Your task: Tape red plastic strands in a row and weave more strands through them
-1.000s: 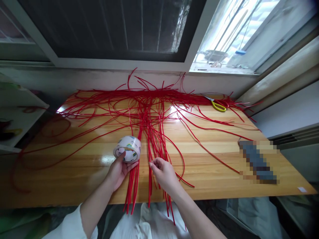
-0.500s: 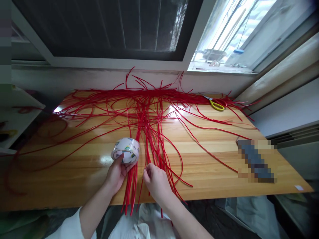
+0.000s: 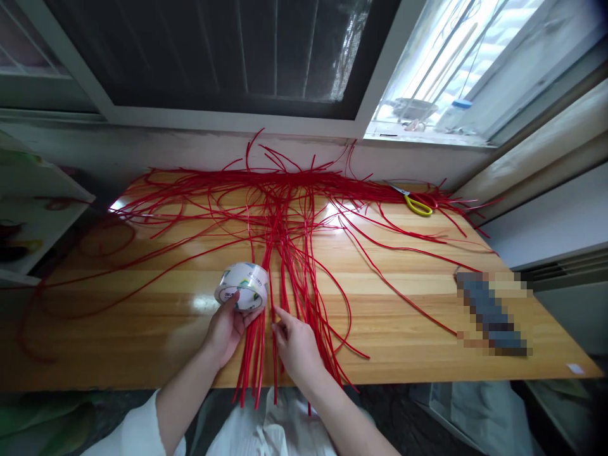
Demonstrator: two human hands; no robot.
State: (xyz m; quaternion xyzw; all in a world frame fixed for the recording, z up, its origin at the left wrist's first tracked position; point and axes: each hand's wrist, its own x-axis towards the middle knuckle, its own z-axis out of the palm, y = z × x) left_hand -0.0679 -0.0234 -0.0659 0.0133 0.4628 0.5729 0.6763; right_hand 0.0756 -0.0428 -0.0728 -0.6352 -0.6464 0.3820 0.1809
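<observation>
A wide roll of clear tape point(image 3: 246, 277) rests in my left hand point(image 3: 230, 332), thumb over its inner ring and fingers underneath. Several red cords point(image 3: 251, 364) run down beneath the roll and hang past the table's front edge. My right hand point(image 3: 297, 348) is just to the right, its index finger stretched forward and its other fingers curled. At its thumb and fingertips is a single red cord point(image 3: 275, 380), separate from the left bundle; the exact grip is partly hidden. More loose red cords point(image 3: 308, 285) fan out behind and right of this hand.
A tangled heap of red cords point(image 3: 294, 180) spans the back of the wooden table point(image 3: 403, 316). Yellow-handled scissors point(image 3: 418, 206) lie at the heap's right end. A pixelated dark object point(image 3: 491, 313) is at the right. Behind stands a framed window point(image 3: 228, 114).
My right index finger has straightened out of a closed pinch. The single cord beside it now hangs straighter and farther from the left bundle. The tape roll stays in my left hand.
</observation>
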